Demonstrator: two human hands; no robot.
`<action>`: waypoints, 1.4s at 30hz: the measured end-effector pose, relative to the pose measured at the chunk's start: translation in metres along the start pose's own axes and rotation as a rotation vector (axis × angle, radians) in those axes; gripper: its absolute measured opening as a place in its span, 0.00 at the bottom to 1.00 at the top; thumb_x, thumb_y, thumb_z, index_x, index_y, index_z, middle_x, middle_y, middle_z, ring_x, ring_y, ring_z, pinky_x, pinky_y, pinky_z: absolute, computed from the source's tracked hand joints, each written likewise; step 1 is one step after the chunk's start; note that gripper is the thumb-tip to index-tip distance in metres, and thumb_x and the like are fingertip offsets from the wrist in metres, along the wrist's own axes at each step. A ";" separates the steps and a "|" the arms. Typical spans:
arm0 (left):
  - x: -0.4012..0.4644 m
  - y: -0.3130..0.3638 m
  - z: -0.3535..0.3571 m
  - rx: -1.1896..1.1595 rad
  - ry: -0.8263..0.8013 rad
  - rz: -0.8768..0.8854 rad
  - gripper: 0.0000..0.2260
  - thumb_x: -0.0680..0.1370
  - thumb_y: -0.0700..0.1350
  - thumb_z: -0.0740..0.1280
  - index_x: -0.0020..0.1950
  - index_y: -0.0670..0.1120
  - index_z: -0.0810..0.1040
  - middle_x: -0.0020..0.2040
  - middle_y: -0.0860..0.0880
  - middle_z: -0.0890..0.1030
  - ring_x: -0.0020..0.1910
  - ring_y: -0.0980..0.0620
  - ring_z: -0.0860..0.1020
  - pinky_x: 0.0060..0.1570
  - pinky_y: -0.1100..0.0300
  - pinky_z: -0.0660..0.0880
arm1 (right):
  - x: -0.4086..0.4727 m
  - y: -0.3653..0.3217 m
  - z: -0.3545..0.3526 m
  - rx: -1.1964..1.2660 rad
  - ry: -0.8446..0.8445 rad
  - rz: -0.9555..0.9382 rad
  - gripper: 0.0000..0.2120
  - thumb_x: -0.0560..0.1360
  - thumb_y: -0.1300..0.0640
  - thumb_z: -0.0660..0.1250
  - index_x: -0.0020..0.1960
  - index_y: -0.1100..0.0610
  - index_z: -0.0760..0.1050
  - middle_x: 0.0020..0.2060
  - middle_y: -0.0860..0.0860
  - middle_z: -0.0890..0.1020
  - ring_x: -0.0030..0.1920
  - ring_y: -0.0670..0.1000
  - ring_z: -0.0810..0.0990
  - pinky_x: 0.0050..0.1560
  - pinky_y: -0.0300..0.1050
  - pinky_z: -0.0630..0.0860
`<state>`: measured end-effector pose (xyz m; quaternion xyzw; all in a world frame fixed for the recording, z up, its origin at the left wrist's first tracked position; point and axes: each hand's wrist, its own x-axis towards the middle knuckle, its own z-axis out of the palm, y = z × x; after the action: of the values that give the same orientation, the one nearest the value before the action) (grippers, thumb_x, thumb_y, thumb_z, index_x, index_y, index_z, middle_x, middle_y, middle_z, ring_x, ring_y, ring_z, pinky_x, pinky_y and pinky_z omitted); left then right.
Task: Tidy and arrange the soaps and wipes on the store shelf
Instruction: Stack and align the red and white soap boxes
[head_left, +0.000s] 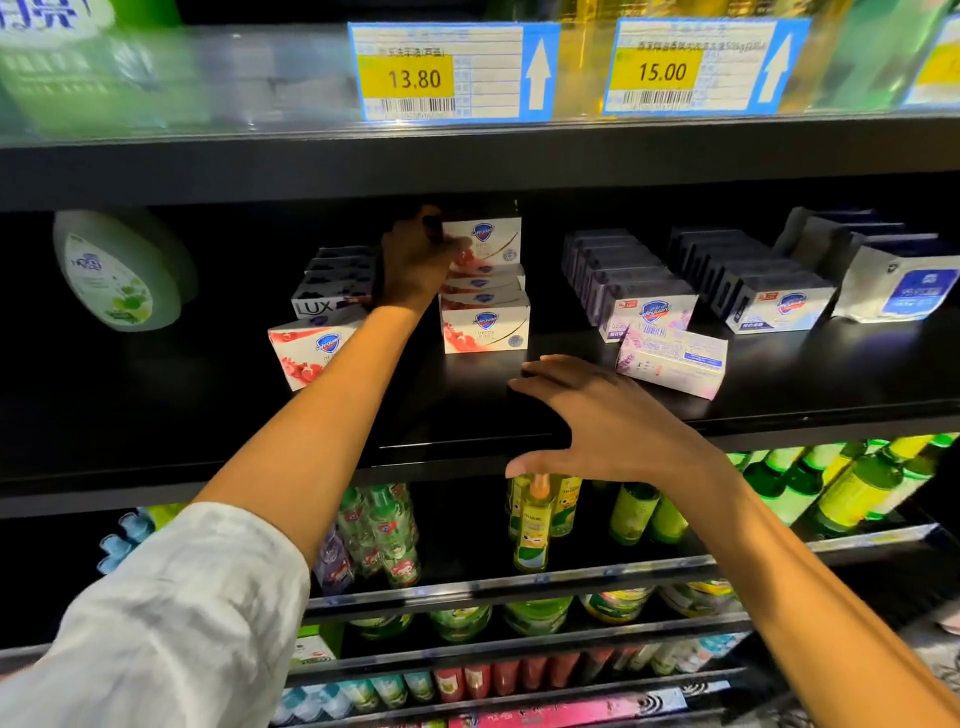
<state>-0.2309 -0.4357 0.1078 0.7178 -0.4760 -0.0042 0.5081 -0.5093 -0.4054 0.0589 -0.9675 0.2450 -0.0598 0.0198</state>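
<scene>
Dark store shelf (467, 415) — left hand (415, 260) grips a soap box (488, 241), right hand (597, 415) spread, holding nothing.

On the middle shelf (467, 415), a bottle (122, 270) lies far left. Right of it stands a row of LUX boxes (332, 291), then a stack of soap boxes (485, 296). Further right run two soap rows (628, 286), with wipes packs (893, 280) rightmost. One loose soap box (672, 361) lies nearer.

A shop aisle is surrounding us: yellow price tags (415, 73) with barcodes are hanging on the black shelf (467, 161) edge. Boxed soaps (485, 325) and rows of green bottles (852, 483) are sitting stocked in tiers.
</scene>
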 end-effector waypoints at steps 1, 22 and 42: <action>0.001 0.000 0.001 0.001 0.005 -0.006 0.18 0.77 0.44 0.76 0.65 0.40 0.79 0.62 0.42 0.84 0.63 0.45 0.82 0.63 0.53 0.79 | 0.000 0.001 0.001 0.001 0.001 0.000 0.50 0.67 0.17 0.57 0.81 0.43 0.61 0.80 0.43 0.63 0.81 0.48 0.57 0.77 0.52 0.63; -0.026 -0.001 0.028 -0.646 0.010 -0.441 0.16 0.84 0.50 0.67 0.70 0.45 0.76 0.59 0.45 0.84 0.53 0.46 0.85 0.45 0.56 0.81 | 0.000 0.000 0.001 0.045 -0.029 0.014 0.49 0.68 0.17 0.56 0.82 0.42 0.60 0.81 0.43 0.60 0.81 0.48 0.55 0.79 0.52 0.62; -0.077 0.005 -0.024 -0.245 0.055 -0.170 0.11 0.81 0.38 0.69 0.63 0.41 0.81 0.59 0.47 0.83 0.56 0.52 0.80 0.50 0.77 0.72 | -0.001 -0.002 -0.001 0.056 -0.054 0.018 0.49 0.68 0.17 0.56 0.82 0.41 0.57 0.82 0.41 0.56 0.82 0.46 0.52 0.78 0.50 0.61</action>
<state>-0.2651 -0.3654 0.0863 0.6878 -0.3954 -0.0856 0.6027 -0.5093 -0.4028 0.0598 -0.9656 0.2512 -0.0401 0.0539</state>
